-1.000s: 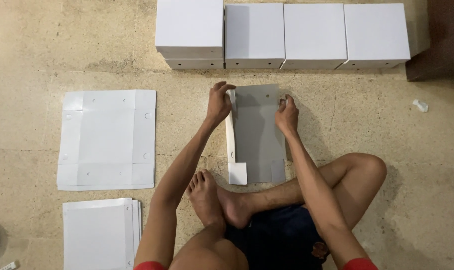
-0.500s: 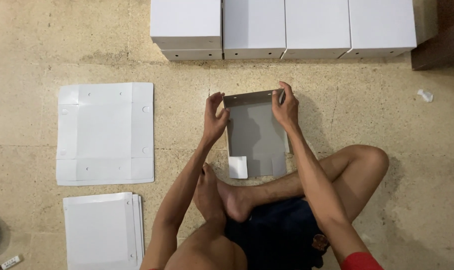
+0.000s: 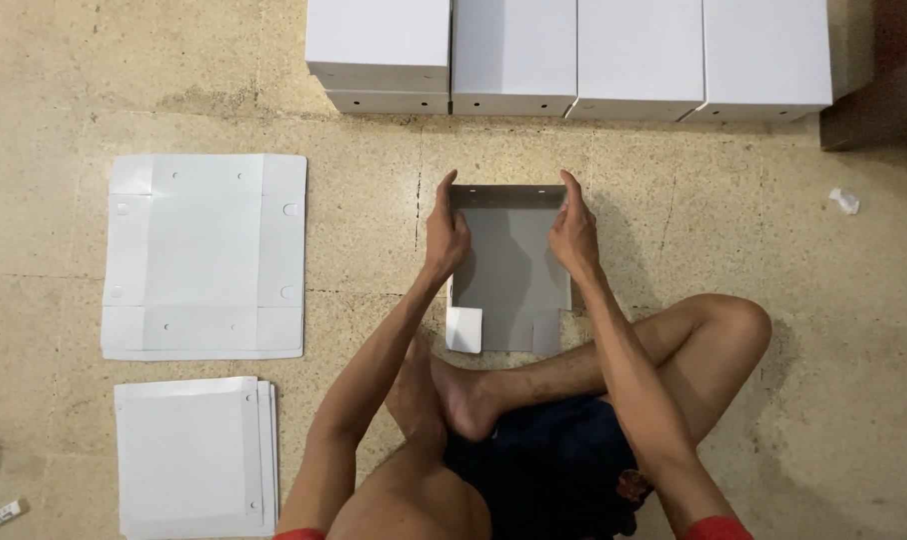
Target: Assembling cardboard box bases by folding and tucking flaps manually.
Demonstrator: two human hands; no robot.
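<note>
Head view: left hand (image 3: pixel 444 232) and right hand (image 3: pixel 574 230) each clamped on the grey cardboard sheet's (image 3: pixel 509 270) sides.

The single camera sits on my head and looks almost straight down at the floor (image 3: pixel 754 250) in front of me, so the picture's top edge lies farthest from my body and its bottom edge is nearest. My crossed legs (image 3: pixel 614 370) fill the lower middle, and both forearms run up from the bottom edge to my left hand (image 3: pixel 446 232) and right hand (image 3: pixel 574 232) near the centre. The view is wide enough to take in a row of white boxes (image 3: pixel 574 55) cut off at the top edge and flat white sheets (image 3: pixel 206 255) at the left. No second view exists, so no part of the scene is shared.
</note>
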